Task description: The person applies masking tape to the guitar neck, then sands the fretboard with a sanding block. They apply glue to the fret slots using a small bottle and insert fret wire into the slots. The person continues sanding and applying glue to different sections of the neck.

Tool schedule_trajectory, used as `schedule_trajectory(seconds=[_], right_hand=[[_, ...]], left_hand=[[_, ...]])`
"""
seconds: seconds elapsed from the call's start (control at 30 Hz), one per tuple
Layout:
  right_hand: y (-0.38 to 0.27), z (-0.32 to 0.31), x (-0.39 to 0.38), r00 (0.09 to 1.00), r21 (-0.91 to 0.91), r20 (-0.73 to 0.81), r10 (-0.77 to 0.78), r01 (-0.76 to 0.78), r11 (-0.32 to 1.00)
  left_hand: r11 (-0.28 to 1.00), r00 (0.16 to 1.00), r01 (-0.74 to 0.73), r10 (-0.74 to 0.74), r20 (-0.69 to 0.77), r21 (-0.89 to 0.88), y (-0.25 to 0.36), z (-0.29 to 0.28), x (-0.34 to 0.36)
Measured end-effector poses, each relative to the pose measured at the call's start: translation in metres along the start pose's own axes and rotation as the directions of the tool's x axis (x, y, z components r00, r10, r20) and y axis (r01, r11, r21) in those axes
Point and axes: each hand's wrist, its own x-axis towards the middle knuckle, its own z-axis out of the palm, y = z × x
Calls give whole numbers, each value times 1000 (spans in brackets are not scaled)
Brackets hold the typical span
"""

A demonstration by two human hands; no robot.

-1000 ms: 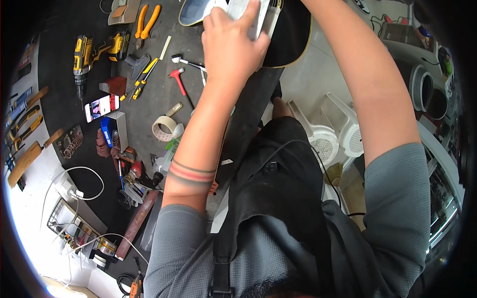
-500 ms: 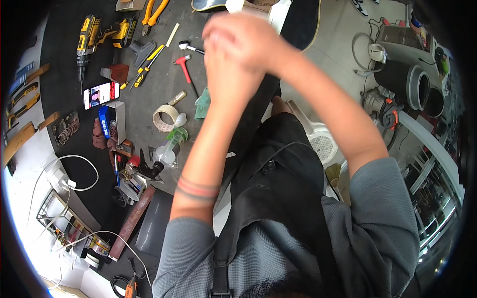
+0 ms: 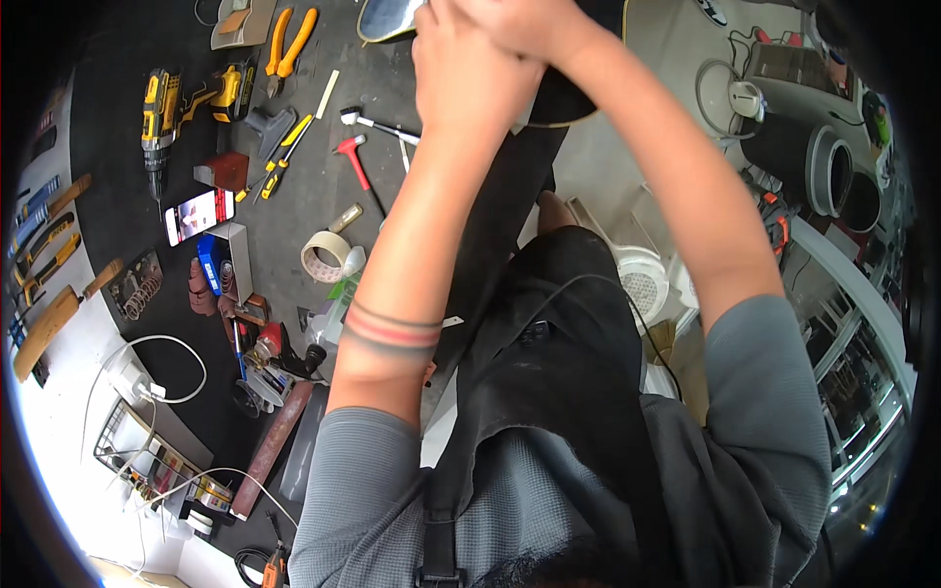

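Note:
At the top edge of the head view, my left hand (image 3: 475,83) and my right hand (image 3: 529,27) are pressed together, the right one lying over the left. Both look closed, with their fingers partly hidden and partly cut off by the picture's edge. Whatever they hold, I cannot make out. Under and beside them lies a dark, glossy board with a pale yellow edge (image 3: 387,22). A small pale corner of something (image 3: 526,116) shows below the hands. Nearest to my left wrist are a black-and-white brush (image 3: 377,124) and a red-headed hammer (image 3: 355,162).
On the dark workbench (image 3: 328,186) lie a yellow drill (image 3: 162,122), orange pliers (image 3: 289,49), yellow-handled tools (image 3: 279,167), a phone (image 3: 199,216) and a tape roll (image 3: 323,257). A white stool (image 3: 642,279) stands on the floor at right, near a black cylinder (image 3: 794,162).
My joined hands have moved farther away, toward the top edge, and now cover the pale, brownish thing seen there before. The view has shifted slightly, and my left forearm hides more of the clear bottle.

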Motion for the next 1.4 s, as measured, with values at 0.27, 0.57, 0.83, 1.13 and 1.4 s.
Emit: schedule_trajectory(seconds=[0.27, 0.57, 0.83, 1.13, 1.4], right_hand=[[-120, 95, -117, 987, 37, 40, 154, -155, 987], [-66, 55, -74, 973, 105, 165, 160, -178, 978], [101, -72, 30, 907, -201, -377, 189, -279, 939], [-61, -38, -55, 963, -94, -141, 229, -243, 965], [-334, 2, -128, 944, 844, 211, -252, -46, 534]], left_hand=[[997, 972, -81, 76, 221, 16, -25, -78, -160], [996, 984, -88, 87, 153, 0, -19, -44, -97], [997, 995, 74, -73, 73, -1, 14, -34, 17], [865, 891, 440, -388, 234, -240, 5, -125, -117], [813, 824, 414, -145, 547, -409, 79, -161, -180]])
